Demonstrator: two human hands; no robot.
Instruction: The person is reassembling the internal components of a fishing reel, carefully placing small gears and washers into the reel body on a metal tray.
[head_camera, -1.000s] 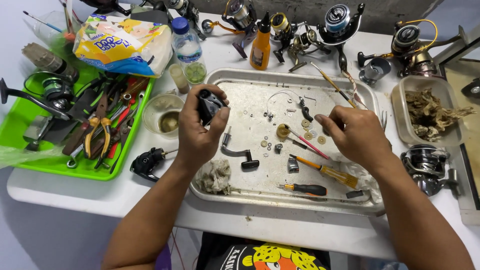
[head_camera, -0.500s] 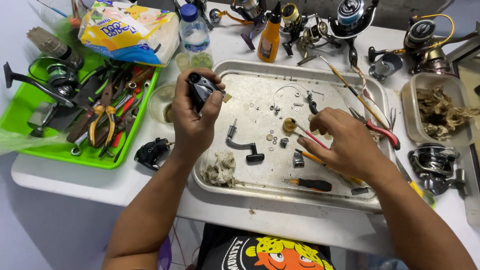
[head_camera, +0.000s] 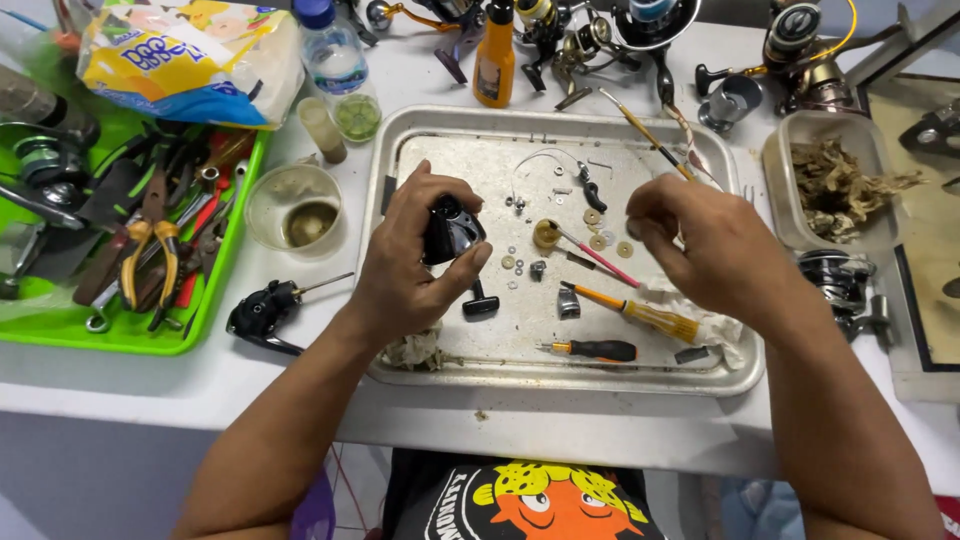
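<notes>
Holding a black reel body in my left hand, I have it clamped between thumb and curled fingers, raised just above the left part of the metal tray. It is a small, glossy dark piece with rounded shoulders, mostly hidden by my fingers, so I cannot make out its underside. My right hand hovers over the right half of the tray with the fingertips drawn together near a few small washers; whether something tiny sits between them I cannot tell.

On the tray lie a black crank handle just below the reel body, a brass-coloured round part, a screwdriver with an orange shaft and yellow grip, a shorter black-handled screwdriver, and a crumpled white rag near the right edge. A dirty rag sits under my left wrist.

The tray rests on a white table. To the left stand a green tray full of pliers and tools, a clear cup and a black reel part. Along the far edge are a water bottle, an orange bottle and several fishing reels. A plastic tub of brownish scraps stands to the right
</notes>
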